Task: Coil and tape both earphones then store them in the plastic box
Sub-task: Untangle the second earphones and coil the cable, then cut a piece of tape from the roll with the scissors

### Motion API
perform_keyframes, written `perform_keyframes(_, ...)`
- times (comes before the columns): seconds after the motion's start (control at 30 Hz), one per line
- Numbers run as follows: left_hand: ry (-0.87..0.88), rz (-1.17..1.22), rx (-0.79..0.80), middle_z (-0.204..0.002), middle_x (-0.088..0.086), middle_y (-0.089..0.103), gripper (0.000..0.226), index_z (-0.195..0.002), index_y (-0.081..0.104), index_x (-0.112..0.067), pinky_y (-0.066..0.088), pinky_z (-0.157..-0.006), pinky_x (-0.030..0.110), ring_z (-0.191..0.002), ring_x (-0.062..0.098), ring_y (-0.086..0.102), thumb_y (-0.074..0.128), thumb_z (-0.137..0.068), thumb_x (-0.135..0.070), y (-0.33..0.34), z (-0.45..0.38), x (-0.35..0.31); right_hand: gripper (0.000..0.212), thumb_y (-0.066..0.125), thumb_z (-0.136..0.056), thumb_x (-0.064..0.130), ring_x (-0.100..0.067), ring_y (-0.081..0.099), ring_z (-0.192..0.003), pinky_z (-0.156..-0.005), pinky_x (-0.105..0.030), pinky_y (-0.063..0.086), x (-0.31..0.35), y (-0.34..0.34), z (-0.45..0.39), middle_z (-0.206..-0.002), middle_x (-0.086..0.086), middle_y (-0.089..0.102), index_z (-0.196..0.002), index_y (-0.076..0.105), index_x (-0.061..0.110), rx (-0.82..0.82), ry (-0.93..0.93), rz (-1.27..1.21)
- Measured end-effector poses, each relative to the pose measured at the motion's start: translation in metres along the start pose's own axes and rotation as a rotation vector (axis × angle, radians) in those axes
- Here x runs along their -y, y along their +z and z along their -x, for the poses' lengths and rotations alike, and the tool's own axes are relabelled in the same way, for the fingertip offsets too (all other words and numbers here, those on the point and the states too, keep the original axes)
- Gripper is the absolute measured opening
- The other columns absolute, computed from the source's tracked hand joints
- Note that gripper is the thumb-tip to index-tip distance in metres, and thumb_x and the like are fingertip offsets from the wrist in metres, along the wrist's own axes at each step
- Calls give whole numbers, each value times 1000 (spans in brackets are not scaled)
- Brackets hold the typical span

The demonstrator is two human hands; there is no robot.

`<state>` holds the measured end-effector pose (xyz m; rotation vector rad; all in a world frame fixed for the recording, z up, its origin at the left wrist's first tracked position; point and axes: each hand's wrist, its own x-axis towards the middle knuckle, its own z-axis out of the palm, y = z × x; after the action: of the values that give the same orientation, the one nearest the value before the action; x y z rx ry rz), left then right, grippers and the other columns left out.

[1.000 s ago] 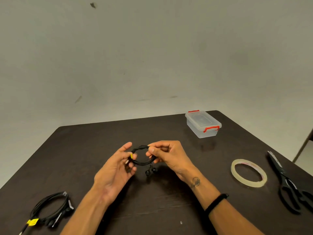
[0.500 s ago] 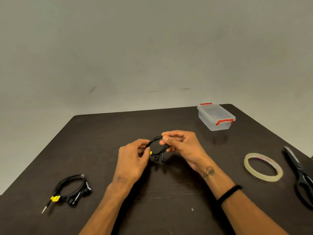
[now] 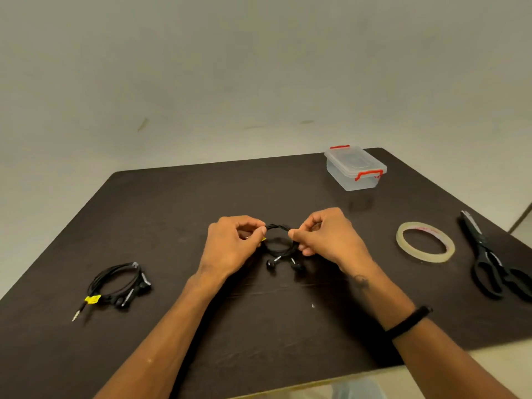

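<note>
Item held: coiled black earphone (image 3: pixel 278 243), small loop suspended just above the dark tabletop (image 3: pixel 201 197), both earbuds dangling below it. Left hand (image 3: pixel 230 249) pinched the loop's left side, thumb and forefinger curled, by a yellow tag; right hand (image 3: pixel 325 240) pinched the right side likewise. Second earphone (image 3: pixel 118 285), coiled, yellow-tagged, lay well apart at left with its plug trailing. Plastic box (image 3: pixel 355 168) stood at the far right, lid on, red clips apparently fastened. Tape roll (image 3: pixel 425 242) and scissors (image 3: pixel 495 260) lay at right, untouched. Risk, as judged: the loop was unsecured, so freeing either hand to fetch tape could let the turns spring loose or the hanging buds tangle; the closed box would need opening first. Compared with a second before: the left hand, then open-palmed under the coil, now pinched it from above; the coil hung lower and nearer the tabletop.
</note>
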<state>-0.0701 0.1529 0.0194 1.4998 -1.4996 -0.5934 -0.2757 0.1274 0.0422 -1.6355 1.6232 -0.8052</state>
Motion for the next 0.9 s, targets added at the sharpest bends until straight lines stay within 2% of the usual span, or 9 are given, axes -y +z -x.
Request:
perform_keyframes(0.1, 62, -102, -68, -82, -14, 77, 6, -92, 83, -29, 60, -74, 21, -73, -1, 72, 78, -91, -32, 4, 3, -3, 28, 84, -82, 47, -18, 72, -81, -76, -34, 59, 7, -6, 5, -80, 2, 74, -75, 73, 21, -91, -78, 282)
perform_keyframes(0.23, 121, -137, -135, -89, -16, 69, 9, -86, 79, -36, 45, -68, 7, -79, -2, 64, 76, -91, -43, 2, 6, -6, 29, 78, -88, 50, -15, 69, -89, -79, -33, 54, 16, -32, 13, -88, 2, 74, -84, 77, 21, -55, -90, 281)
perform_keyframes(0.3, 143, -119, -158, -89, -14, 67, 15, -88, 78, -33, 44, -67, 11, -80, 1, 62, 72, -95, -44, 2, 8, -5, 26, 77, -90, 47, -13, 68, -87, -77, -32, 53, 14, -48, 18, -86, 4, 73, -83, 76, 22, -56, -94, 297)
perform_keyframes(0.37, 176, -81, -223, -85, -9, 66, 22, -89, 79, -27, 45, -66, 23, -75, 5, 61, 67, -99, -42, 2, 9, -3, 24, 76, -92, 44, -9, 67, -83, -72, -27, 50, 9, -62, 23, -84, 6, 71, -85, 76, 22, -56, -86, 303)
perform_keyframes(0.53, 348, -42, -367, -73, -5, 59, 27, -92, 80, -21, 37, -57, 25, -58, 11, 51, 61, -105, -36, 5, 24, -22, 21, 76, -92, 40, -7, 66, -76, -57, -17, 40, -8, -98, 50, -76, 10, 69, -84, 76, 20, -127, -74, 351)
perform_keyframes(0.67, 528, -105, -244, -76, -4, 69, 26, -90, 80, -17, 48, -64, 31, -66, 13, 63, 65, -102, -34, 31, 42, -62, 21, 78, -90, 38, -11, 67, -77, -58, -20, 42, -28, -143, 69, -77, 6, 72, -81, 76, 19, -259, -33, 436)
perform_keyframes(0.73, 541, -123, -135, -79, -6, 72, 21, -92, 81, -19, 51, -69, 28, -69, 10, 64, 69, -98, -35, 57, 48, -82, 19, 79, -89, 35, -15, 68, -77, -63, -27, 50, -39, -168, 76, -78, 2, 73, -79, 75, 19, -304, -4, 472)
perform_keyframes(0.8, 498, -175, 18, -86, -8, 71, 18, -106, 80, -22, 55, -77, 29, -70, 5, 63, 74, -94, -34, 88, 48, -93, 19, 80, -89, 35, -20, 68, -76, -73, -38, 59, -52, -192, 81, -78, -2, 71, -79, 72, 21, -334, 64, 537)
perform_keyframes(0.9, 358, -280, 282, -105, -8, 64, 58, -138, 65, -24, 55, -94, 36, -82, 7, 62, 77, -87, -50, 128, 40, -100, 30, 79, -85, 48, -26, 67, -80, -80, -49, 61, -74, -217, 85, -82, -3, 68, -88, 65, 22, -329, 233, 722)
